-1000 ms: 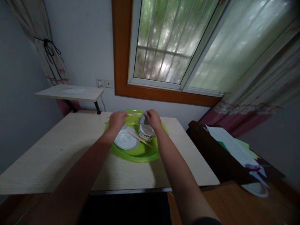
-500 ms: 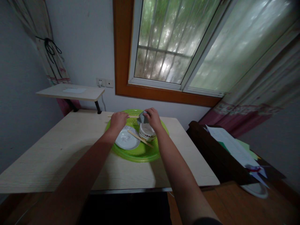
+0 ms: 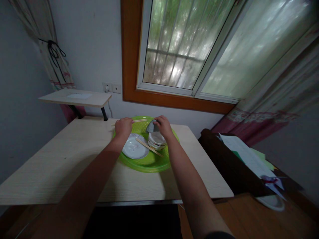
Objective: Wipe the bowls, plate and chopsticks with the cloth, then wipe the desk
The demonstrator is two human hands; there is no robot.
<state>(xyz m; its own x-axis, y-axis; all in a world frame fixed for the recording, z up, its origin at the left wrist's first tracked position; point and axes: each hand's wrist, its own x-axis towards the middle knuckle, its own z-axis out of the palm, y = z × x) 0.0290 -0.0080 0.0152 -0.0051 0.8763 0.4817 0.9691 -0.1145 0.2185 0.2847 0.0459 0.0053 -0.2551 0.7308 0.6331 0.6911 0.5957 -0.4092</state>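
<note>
My left hand (image 3: pixel 124 127) is closed around a pair of light wooden chopsticks (image 3: pixel 140 120), whose ends stick out on both sides of the fist. In my right hand (image 3: pixel 162 124) a grey cloth (image 3: pixel 151 126) is pinched and hangs down from the fingers. Both hands are over the far half of a round green tray (image 3: pixel 147 168). On the tray lie a white patterned plate (image 3: pixel 134 148) and, to its right, a stack of white bowls (image 3: pixel 155 142). More chopsticks (image 3: pixel 149 147) lie slanted between the plate and the bowls, partly across the plate's rim.
The tray rests on a pale wooden table (image 3: pixel 74 166). A small raised shelf (image 3: pixel 82 99) with black legs stands at the back left. To the right is a dark brown piece of furniture (image 3: pixel 219 159) with papers (image 3: pixel 246 159) on it. A window is behind the table.
My left hand has moved slightly left and up with the chopsticks, away from the cloth. The cloth in my right hand now hangs more bunched; that hand has barely moved.
</note>
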